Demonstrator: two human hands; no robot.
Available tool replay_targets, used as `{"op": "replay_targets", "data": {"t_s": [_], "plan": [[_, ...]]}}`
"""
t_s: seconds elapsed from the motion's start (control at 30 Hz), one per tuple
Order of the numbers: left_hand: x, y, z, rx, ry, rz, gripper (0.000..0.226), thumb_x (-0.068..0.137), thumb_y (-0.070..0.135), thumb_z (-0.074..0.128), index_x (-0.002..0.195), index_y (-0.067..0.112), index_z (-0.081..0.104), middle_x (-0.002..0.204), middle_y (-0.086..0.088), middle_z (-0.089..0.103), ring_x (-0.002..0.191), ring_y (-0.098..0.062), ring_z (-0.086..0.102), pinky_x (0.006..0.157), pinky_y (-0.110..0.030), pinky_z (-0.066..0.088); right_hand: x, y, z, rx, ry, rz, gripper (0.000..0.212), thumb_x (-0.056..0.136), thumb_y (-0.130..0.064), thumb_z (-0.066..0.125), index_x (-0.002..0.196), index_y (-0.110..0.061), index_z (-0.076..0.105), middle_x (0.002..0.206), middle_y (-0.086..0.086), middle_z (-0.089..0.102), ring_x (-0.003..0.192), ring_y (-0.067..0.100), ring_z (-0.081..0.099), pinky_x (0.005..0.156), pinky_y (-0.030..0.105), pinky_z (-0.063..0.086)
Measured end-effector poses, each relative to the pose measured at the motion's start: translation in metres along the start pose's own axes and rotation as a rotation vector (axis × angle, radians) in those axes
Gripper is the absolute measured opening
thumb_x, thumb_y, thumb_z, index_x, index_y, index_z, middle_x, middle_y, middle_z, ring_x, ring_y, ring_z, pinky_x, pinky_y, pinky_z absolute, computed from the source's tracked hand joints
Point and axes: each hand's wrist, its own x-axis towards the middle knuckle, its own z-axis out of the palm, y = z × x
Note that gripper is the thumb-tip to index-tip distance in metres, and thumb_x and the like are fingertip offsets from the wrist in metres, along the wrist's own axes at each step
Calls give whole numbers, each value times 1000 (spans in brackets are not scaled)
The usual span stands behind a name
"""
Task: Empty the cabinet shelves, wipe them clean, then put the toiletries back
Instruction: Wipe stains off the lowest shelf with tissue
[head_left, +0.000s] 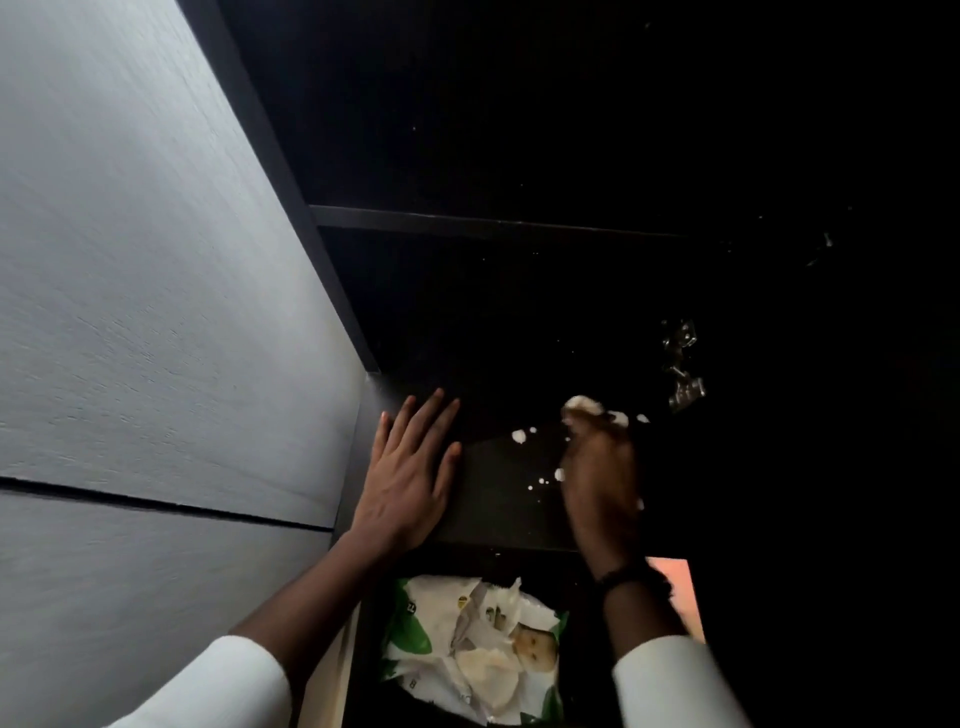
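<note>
A dark cabinet stands open in front of me, its black shelf (498, 499) bare apart from small white scraps. My left hand (408, 475) lies flat on the shelf's left part, fingers spread, holding nothing. My right hand (602, 467) is blurred and closed around a white wipe (584, 404) pressed on the shelf farther right. A higher shelf edge (467, 221) crosses the dark interior above. Below the shelf lies a green and white pack of wipes (472, 649), torn open.
A grey cabinet side panel (156, 312) fills the left of the view. Faint clear glints (683, 364) show in the dark at the shelf's right. An orange patch (675, 587) shows below right.
</note>
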Motion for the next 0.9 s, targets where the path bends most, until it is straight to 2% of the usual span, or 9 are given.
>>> {"op": "replay_targets", "data": {"t_s": [0.1,0.2,0.33,0.4,0.47,0.6,0.73,0.8,0.9], "plan": [[-11,-12,5,-26,97,-30,54,102,47,25,153,29,28,161,9,18,151,-16,10,123,-39,5,-40,-52,32,112,-83,-248,34,71,3,65,100,-11,77,100,6,74,90,24,71,83,25,52],[-10,-16,6,-59,159,-64,52,101,43,29,149,24,39,157,4,31,148,-18,24,123,-36,11,-40,-51,36,190,-167,-482,38,75,2,49,97,-8,77,100,6,75,88,22,72,86,25,48],[-9,-6,2,-71,135,25,51,103,42,27,150,26,36,157,5,31,148,-14,21,123,-31,5,18,28,-9,27,-108,-151,38,91,3,49,123,-9,66,116,4,65,104,19,63,90,11,43],[-8,-2,3,-95,125,36,50,103,43,28,150,26,36,157,6,31,148,-11,19,123,-30,5,27,47,-19,42,32,-15,40,87,8,51,120,-8,67,120,7,66,110,22,64,101,23,46],[-6,-2,5,-132,133,26,50,103,43,29,149,27,37,156,6,33,148,-10,21,123,-35,11,5,27,-4,41,15,-25,40,80,11,58,113,-9,72,116,10,69,110,28,65,102,35,48],[-5,-3,10,-134,162,20,49,102,41,33,147,25,41,152,5,40,145,-11,28,122,-34,15,-57,-9,16,73,-81,-232,54,57,20,69,98,-15,78,99,4,75,89,24,72,88,22,47],[-5,-2,8,-160,177,19,50,102,43,32,146,23,44,150,5,42,143,-8,30,122,-31,14,-8,15,-19,-129,-69,-115,38,87,-3,51,114,-22,68,106,7,69,93,27,69,81,36,56],[-6,-1,7,-180,197,16,50,101,43,33,145,22,45,149,5,43,143,-9,31,122,-32,15,16,21,-35,-258,-26,-62,30,93,-8,39,114,-13,59,98,8,67,87,24,68,74,33,55],[-6,0,8,-187,208,10,51,101,43,33,145,21,45,148,6,42,142,-5,29,122,-33,17,11,15,-34,-343,-4,32,28,95,-3,40,121,1,50,97,15,64,85,28,67,72,34,55]]}}
